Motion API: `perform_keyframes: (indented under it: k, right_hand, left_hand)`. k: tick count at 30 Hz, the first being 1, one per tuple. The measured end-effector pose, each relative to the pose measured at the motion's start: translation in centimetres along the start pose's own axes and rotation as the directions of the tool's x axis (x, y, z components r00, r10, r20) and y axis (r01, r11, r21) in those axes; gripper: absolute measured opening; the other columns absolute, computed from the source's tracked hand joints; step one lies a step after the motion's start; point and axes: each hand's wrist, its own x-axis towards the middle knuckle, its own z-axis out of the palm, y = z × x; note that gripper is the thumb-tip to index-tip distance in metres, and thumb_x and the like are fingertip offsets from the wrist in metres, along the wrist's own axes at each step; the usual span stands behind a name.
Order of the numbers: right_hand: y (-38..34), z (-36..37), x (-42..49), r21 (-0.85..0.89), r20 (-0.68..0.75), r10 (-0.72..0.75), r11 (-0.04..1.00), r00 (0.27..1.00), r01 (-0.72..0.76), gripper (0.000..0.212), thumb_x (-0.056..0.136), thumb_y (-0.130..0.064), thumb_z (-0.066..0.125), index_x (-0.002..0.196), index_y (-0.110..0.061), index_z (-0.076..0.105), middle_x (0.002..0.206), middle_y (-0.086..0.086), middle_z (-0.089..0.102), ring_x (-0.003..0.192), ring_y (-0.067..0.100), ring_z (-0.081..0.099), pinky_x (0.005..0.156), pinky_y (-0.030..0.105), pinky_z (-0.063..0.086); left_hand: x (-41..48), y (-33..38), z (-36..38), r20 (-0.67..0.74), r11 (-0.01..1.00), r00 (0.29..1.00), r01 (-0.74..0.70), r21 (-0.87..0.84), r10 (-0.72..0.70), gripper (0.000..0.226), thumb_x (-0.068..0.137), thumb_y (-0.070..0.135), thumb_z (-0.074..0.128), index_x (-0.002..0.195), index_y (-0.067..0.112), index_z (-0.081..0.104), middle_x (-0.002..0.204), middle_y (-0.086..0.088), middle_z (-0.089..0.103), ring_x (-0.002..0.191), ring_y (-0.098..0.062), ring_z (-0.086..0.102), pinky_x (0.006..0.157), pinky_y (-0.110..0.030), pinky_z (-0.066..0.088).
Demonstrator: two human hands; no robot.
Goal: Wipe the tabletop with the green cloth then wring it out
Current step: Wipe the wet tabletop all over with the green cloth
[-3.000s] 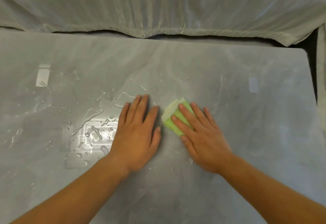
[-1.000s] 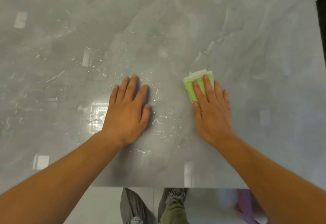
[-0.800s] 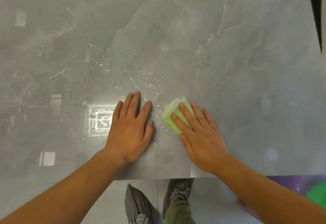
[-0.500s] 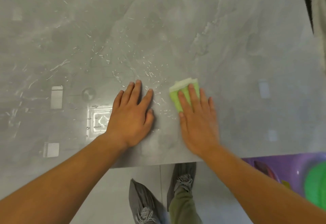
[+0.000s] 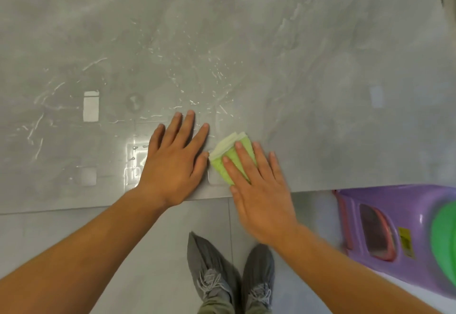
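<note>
The folded green cloth (image 5: pixel 228 154) lies on the grey marble tabletop (image 5: pixel 320 91), close to its near edge. My right hand (image 5: pixel 259 190) presses flat on the cloth, fingers spread over it, with the palm hanging past the table edge. Just left of the cloth, my left hand (image 5: pixel 175 160) rests flat on the table, fingers apart, holding nothing; its thumb nearly touches the cloth. Thin water streaks and droplets (image 5: pixel 197 71) remain beyond and left of the hands.
The table's near edge (image 5: pixel 74 208) runs across the lower middle. Below it are the tiled floor and my grey shoes (image 5: pixel 229 271). A purple plastic stool or bin with a green object (image 5: pixel 399 234) stands on the floor at the right.
My right hand has dragged the cloth back toward the near edge and left, up against my left hand. The view has tilted down, showing more floor and the purple item.
</note>
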Motion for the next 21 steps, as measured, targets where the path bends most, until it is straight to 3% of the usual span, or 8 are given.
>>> perform_keyframes:
  k: [3, 6, 8, 10, 14, 16, 18, 21]
  right_hand:
    - [2.3, -0.5, 1.2, -0.029, 0.017, -0.022, 0.999, 1.000, 0.023, 0.057, 0.104, -0.037, 0.029, 0.159, -0.029, 0.018, 0.169, 0.002, 0.007, 0.155, 0.032, 0.004, 0.123, 0.056, 0.013]
    - [4.8, -1.8, 4.9, 0.056, -0.028, 0.272, 0.961, 0.962, -0.270, 0.059, 0.102, -0.039, 0.020, 0.159, -0.029, 0.011, 0.169, 0.003, 0.002, 0.154, 0.035, 0.004, 0.124, 0.054, 0.007]
    - [4.4, -2.1, 5.9, 0.072, -0.051, 0.384, 0.922, 0.922, -0.380, 0.060, 0.101, -0.040, 0.016, 0.159, -0.027, 0.008, 0.169, 0.005, 0.000, 0.154, 0.037, 0.002, 0.124, 0.053, 0.005]
    - [2.9, -1.5, 4.8, 0.023, -0.050, 0.305, 0.952, 0.951, -0.304, 0.060, 0.102, -0.040, 0.017, 0.160, -0.026, 0.008, 0.169, 0.006, 0.000, 0.154, 0.037, 0.001, 0.124, 0.056, 0.008]
    - [1.8, -0.9, 1.4, -0.033, 0.065, -0.003, 0.999, 0.998, 0.005, 0.057, 0.104, -0.039, 0.023, 0.160, -0.028, 0.013, 0.169, 0.003, 0.002, 0.155, 0.033, 0.001, 0.122, 0.057, 0.013]
    - [3.6, -1.4, 3.5, -0.039, 0.058, -0.015, 0.999, 0.998, 0.017, 0.057, 0.104, -0.040, 0.023, 0.159, -0.030, 0.015, 0.169, 0.002, 0.005, 0.155, 0.033, 0.005, 0.122, 0.057, 0.013]
    - [5.1, -2.1, 7.3, -0.015, -0.018, 0.114, 0.993, 0.993, -0.114, 0.057, 0.103, -0.039, 0.023, 0.159, -0.030, 0.016, 0.169, 0.003, 0.008, 0.153, 0.035, 0.010, 0.122, 0.057, 0.012]
    - [5.5, -3.0, 11.8, 0.066, -0.062, 0.337, 0.941, 0.940, -0.333, 0.057, 0.104, -0.039, 0.022, 0.159, -0.030, 0.011, 0.169, 0.003, 0.003, 0.154, 0.035, 0.005, 0.123, 0.054, 0.006]
  left_hand:
    - [0.1, -0.8, 0.0, -0.009, 0.999, 1.000, -0.027, 0.024, 0.027, 0.059, 0.100, 0.050, 0.012, 0.156, 0.031, 0.019, 0.166, 0.000, 0.005, 0.153, -0.021, -0.002, 0.120, -0.043, 0.002]
    - [0.1, -1.4, 0.0, -0.008, 0.999, 0.999, -0.044, 0.007, 0.044, 0.058, 0.100, 0.050, 0.012, 0.156, 0.033, 0.019, 0.166, 0.002, 0.003, 0.152, -0.018, -0.003, 0.119, -0.042, 0.002]
    - [0.1, -1.4, 0.1, -0.006, 0.999, 0.999, -0.042, 0.001, 0.042, 0.059, 0.101, 0.052, 0.011, 0.156, 0.033, 0.018, 0.166, 0.003, 0.001, 0.152, -0.017, -0.006, 0.120, -0.042, 0.001]
    - [0.1, -1.2, 0.3, -0.004, 0.999, 0.999, -0.038, 0.000, 0.038, 0.060, 0.101, 0.054, 0.011, 0.156, 0.033, 0.014, 0.166, 0.003, -0.002, 0.152, -0.017, -0.009, 0.121, -0.043, 0.000]
    - [0.1, -0.9, 0.6, -0.007, 1.000, 1.000, -0.023, 0.002, 0.023, 0.060, 0.101, 0.054, 0.018, 0.156, 0.031, 0.017, 0.166, 0.001, 0.000, 0.152, -0.020, -0.007, 0.121, -0.045, 0.000]
    - [0.4, -0.7, 0.2, -0.029, 1.000, 0.999, -0.016, 0.017, 0.017, 0.060, 0.100, 0.053, 0.024, 0.154, 0.028, 0.026, 0.166, -0.004, 0.011, 0.152, -0.024, 0.004, 0.120, -0.046, -0.001]
    - [1.4, -0.6, -0.4, -0.061, 0.999, 0.998, 0.007, 0.045, -0.004, 0.060, 0.099, 0.053, 0.024, 0.153, 0.027, 0.027, 0.165, -0.007, 0.013, 0.152, -0.026, 0.007, 0.119, -0.049, -0.008]
    - [4.3, -1.2, -1.2, -0.063, 0.994, 0.993, 0.103, 0.028, -0.101, 0.065, 0.098, 0.057, 0.020, 0.156, 0.030, 0.009, 0.166, -0.007, -0.006, 0.151, -0.028, -0.013, 0.117, -0.053, -0.018]
